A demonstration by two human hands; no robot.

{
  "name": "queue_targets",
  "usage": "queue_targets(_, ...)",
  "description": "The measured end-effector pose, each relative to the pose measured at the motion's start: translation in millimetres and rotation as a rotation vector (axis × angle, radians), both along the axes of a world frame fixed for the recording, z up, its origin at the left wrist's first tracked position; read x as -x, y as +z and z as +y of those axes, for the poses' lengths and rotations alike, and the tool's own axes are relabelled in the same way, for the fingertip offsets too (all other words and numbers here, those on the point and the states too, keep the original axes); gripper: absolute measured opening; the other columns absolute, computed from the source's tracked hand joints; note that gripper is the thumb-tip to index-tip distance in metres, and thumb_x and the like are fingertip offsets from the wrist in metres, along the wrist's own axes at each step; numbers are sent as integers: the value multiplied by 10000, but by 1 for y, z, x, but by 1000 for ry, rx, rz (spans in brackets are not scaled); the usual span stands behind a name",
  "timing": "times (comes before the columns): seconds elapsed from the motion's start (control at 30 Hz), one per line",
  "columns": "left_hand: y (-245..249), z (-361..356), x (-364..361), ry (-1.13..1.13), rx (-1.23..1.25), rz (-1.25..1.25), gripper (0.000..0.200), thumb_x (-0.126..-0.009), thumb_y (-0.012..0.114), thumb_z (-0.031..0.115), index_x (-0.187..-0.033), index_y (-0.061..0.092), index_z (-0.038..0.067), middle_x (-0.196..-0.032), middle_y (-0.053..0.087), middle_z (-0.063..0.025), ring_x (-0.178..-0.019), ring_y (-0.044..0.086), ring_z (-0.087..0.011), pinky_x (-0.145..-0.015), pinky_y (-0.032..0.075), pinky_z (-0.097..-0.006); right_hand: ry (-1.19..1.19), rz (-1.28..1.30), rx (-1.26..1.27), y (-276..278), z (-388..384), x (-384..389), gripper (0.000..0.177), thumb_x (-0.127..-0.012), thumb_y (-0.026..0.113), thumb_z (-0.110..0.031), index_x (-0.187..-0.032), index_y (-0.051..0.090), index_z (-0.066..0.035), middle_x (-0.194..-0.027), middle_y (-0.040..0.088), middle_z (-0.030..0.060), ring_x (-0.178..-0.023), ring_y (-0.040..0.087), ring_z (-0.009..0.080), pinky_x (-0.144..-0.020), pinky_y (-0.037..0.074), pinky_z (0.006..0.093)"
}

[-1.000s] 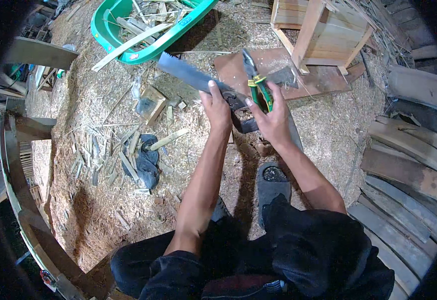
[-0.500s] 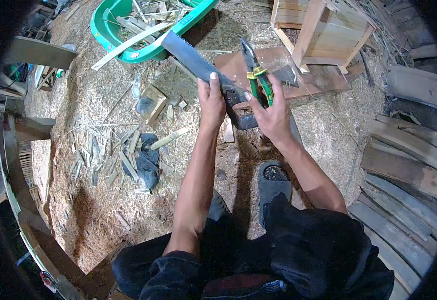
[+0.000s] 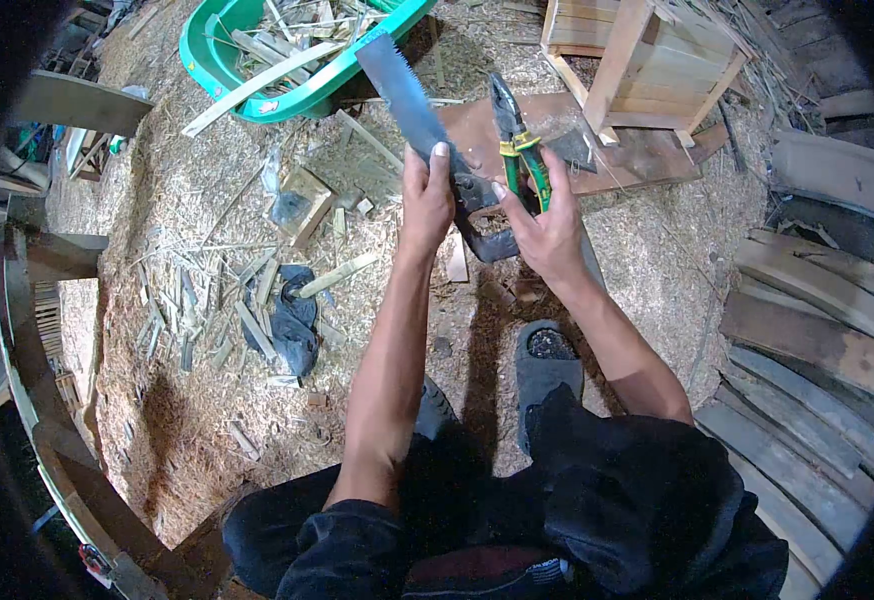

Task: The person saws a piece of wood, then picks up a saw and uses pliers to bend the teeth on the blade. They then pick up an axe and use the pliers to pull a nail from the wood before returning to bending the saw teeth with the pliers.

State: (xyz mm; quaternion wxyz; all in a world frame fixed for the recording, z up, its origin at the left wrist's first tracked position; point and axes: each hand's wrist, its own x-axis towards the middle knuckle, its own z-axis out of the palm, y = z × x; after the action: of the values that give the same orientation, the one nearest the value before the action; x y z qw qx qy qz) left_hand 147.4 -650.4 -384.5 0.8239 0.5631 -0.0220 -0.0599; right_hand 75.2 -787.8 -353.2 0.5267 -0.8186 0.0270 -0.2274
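My left hand (image 3: pixel 428 200) is closed round the lower end of a hand saw's blade, thumb on its flat. The hand saw (image 3: pixel 402 100) points up and to the left, its toothed edge facing right, and its dark handle hangs below between my hands. In my right hand (image 3: pixel 547 220) is a pair of pliers (image 3: pixel 520 140) with green and yellow grips, jaws upward. The right thumb reaches toward the saw's handle; whether it touches is hard to tell.
A green tub (image 3: pixel 317 97) of wood scraps stands ahead. Right of it are a brown board (image 3: pixel 637 165) and a slatted wooden piece (image 3: pixel 667 85). Planks (image 3: pixel 807 330) lie along the right. Wood strips and a dark plastic bag (image 3: pixel 295 330) lie on the shaving-covered floor.
The saw has swung to a steeper angle, its tip moving up and right. The pliers have shifted slightly right, and both hands keep their holds.
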Motion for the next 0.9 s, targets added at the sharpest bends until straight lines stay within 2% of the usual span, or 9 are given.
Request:
queue_targets(0.13,-7,-5,2,149,36,-7,205,-1010,527,262,-1082,495,73,-805,582,-22,-732,619,-128,-657,527,-292,11,46,-19,10,6,4,549,-872,708,-154,-1314,433,20,-974,676,157,-884,680,260,-793,516,379)
queue_targets(0.23,-13,-5,-1,168,186,87,222,-1007,532,298,-1035,534,78,-808,582,-28,-693,614,-135,-622,530,-306,27,25,-20,4,7,5,549,-876,705,-153,-1317,430,24,-1008,666,164,-908,669,260,-819,509,374)
queue_targets(0.33,-12,-4,-2,179,198,154,233,-1006,528,308,-1008,547,75,-820,588,-35,-669,613,-147,-617,546,-316,30,6,-22,-1,5,5,554,-875,709,-149,-1319,429,29,-1068,640,177,-968,644,251,-852,498,368)
queue_targets(0.4,-4,-6,-2,177,240,203,296,-1006,512,352,-1028,548,59,-825,594,-53,-690,625,-174,-649,560,-338,47,46,-103,-7,4,4,558,-873,714,-146,-1319,430,33,-1111,616,184,-1014,620,241,-873,488,363)
queue_targets(0.5,0,-3,-5,132,305,323,413,-1006,462,434,-1060,552,35,-861,611,-89,-744,640,-217,-716,570,-391,34,54,-176,-10,3,5,526,-879,707,-87,-1310,429,29,-1063,611,85,-950,589,136,-857,484,311)
queue_targets(0.6,14,0,-6,57,340,386,542,-1004,393,513,-1125,554,9,-921,625,-123,-803,643,-251,-778,561,-449,30,42,-98,-11,-3,2,540,-887,708,-109,-1318,413,29,-1047,591,67,-941,565,126,-859,472,301)
queue_targets(0.7,26,-3,-8,13,351,336,623,-1004,345,552,-1196,550,-4,-972,635,-134,-834,644,-259,-806,551,-475,18,28,-227,-6,-1,4,555,-867,730,-124,-1300,430,49,-1108,570,150,-1011,547,197,-889,452,351)
queue_targets(0.83,24,-5,-12,-8,321,259,623,-1007,379,526,-1249,552,-20,-996,641,-135,-857,647,-250,-793,556,-449,12,30,-189,4,-1,6,558,-866,738,-141,-1291,432,53,-1098,567,152,-1005,549,202,-883,456,355)
queue_targets(0.9,25,-6,-10,30,244,215,581,-1005,427,496,-1192,586,-31,-1000,653,-128,-863,652,-227,-785,554,-397,10,39,-206,6,0,7,559,-866,740,-150,-1287,433,54,-1100,563,150,-999,550,205,-878,460,355)
